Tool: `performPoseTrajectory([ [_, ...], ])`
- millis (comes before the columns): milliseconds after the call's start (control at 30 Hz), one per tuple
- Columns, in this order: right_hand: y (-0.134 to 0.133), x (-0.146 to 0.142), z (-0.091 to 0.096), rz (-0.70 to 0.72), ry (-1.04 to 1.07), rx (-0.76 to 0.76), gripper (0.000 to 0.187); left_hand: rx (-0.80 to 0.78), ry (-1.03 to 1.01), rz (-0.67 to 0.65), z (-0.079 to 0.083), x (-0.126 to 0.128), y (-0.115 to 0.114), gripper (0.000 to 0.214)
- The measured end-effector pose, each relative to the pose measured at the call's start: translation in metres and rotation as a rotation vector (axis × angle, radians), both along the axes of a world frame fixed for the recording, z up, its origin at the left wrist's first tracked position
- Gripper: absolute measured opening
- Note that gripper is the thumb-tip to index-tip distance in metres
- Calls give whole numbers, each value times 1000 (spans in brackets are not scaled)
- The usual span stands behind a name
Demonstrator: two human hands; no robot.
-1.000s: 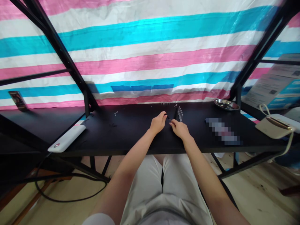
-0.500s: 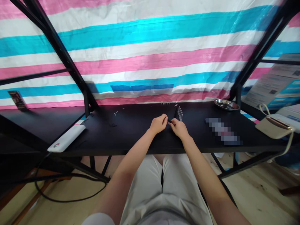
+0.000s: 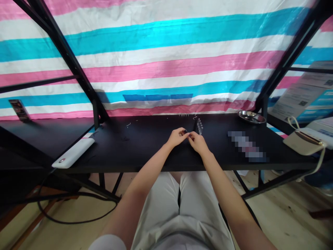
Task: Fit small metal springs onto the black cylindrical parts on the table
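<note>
My left hand (image 3: 177, 136) and my right hand (image 3: 197, 141) meet fingertip to fingertip over the black table (image 3: 145, 149). Both are closed in a pinch around a small dark piece (image 3: 185, 132), mostly hidden by the fingers; I cannot make out its kind. Just beyond my right hand stands a black strip with a row of clear, knob-like pieces (image 3: 199, 126) along it. Farther back, near the table's rear edge, is a row of tiny pale pieces (image 3: 184, 115).
A white power strip (image 3: 74, 153) with a cable lies at the left. Toward the right are a round metal dish (image 3: 252, 117), a blurred-out flat item (image 3: 247, 146) and a beige bag (image 3: 303, 141). White scraps (image 3: 128, 125) dot the table. Black frame posts rise at both sides before a striped sheet.
My left fingers have shifted slightly right and spread a little at the tips, closing the gap to my right hand. Less of the dark piece shows between the hands.
</note>
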State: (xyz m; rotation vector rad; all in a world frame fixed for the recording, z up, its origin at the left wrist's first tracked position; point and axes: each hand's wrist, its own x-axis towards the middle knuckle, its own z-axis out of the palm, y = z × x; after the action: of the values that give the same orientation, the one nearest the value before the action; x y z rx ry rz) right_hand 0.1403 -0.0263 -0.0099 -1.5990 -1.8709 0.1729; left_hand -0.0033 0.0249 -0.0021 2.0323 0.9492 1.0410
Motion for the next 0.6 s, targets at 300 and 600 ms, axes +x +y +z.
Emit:
performPoseTrajectory([
  [300,3,1,-4,72,26,3,23,-209,-129,-123,0,-2,2,29],
  [600,3,-1,-4,64,-8,-60,24,-65,209,420,14,-94,43,21],
])
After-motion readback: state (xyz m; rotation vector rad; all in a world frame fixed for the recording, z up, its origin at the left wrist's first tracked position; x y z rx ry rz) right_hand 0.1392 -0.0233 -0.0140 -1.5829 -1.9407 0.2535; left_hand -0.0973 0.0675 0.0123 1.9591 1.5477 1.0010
